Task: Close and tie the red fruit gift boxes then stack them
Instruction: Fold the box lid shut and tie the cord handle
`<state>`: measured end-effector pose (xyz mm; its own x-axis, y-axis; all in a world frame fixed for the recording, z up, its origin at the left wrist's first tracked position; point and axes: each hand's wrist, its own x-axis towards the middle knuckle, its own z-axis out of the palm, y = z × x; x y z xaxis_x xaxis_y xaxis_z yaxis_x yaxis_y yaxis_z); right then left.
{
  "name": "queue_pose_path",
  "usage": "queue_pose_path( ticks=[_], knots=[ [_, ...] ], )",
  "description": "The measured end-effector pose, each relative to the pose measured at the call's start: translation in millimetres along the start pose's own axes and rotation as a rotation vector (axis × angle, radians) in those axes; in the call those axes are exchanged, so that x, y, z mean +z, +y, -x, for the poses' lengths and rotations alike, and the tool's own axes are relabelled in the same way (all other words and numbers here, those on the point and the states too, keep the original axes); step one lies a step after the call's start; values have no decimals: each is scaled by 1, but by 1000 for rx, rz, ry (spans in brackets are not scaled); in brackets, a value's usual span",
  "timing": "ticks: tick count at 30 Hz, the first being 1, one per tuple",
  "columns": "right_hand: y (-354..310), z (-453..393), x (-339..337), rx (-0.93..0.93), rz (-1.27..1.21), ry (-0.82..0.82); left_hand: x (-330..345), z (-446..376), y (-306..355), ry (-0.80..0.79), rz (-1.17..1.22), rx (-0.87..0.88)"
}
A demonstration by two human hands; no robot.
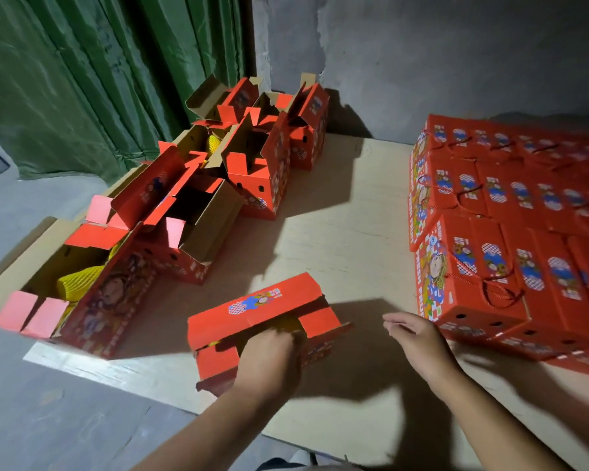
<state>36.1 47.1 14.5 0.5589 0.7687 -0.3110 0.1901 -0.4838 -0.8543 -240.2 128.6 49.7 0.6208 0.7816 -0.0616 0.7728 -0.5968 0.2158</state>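
While the left hand (269,351) presses a flap of the lower-centre box (255,321) and the right hand (419,338) hovers open, that flap may spring up.

left hand (269,355) reaching, right hand (419,341) relaxed

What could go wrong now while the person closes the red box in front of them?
1. The left hand presses into the box while the yellow fruit netting shows in the gap; a flap may trap or crush it.
2. The right hand hovers free, so the box could slide on the board.
3. The far flap looks bent and may tear if forced.
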Motion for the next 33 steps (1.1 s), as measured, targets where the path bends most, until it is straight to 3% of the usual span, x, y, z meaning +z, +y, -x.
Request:
queue_pose_path(
  ticks=[10, 16, 21, 26, 33],
  knots=[
    [1, 35, -39, 67, -93, -50, 22, 24, 60, -127, -81, 371],
    [21, 68, -44, 200, -44, -328, 20, 36, 57, -148, -100, 475],
    [16, 76, -35, 130, -225, -221, 9, 38, 58, -164, -84, 524],
    [-4, 68, -38, 50, -350, -129, 4, 34, 47, 22, 28, 366],
    [-28, 45, -33, -16, -376, -53, -10, 21, -7, 169, 91, 186]
  ],
)
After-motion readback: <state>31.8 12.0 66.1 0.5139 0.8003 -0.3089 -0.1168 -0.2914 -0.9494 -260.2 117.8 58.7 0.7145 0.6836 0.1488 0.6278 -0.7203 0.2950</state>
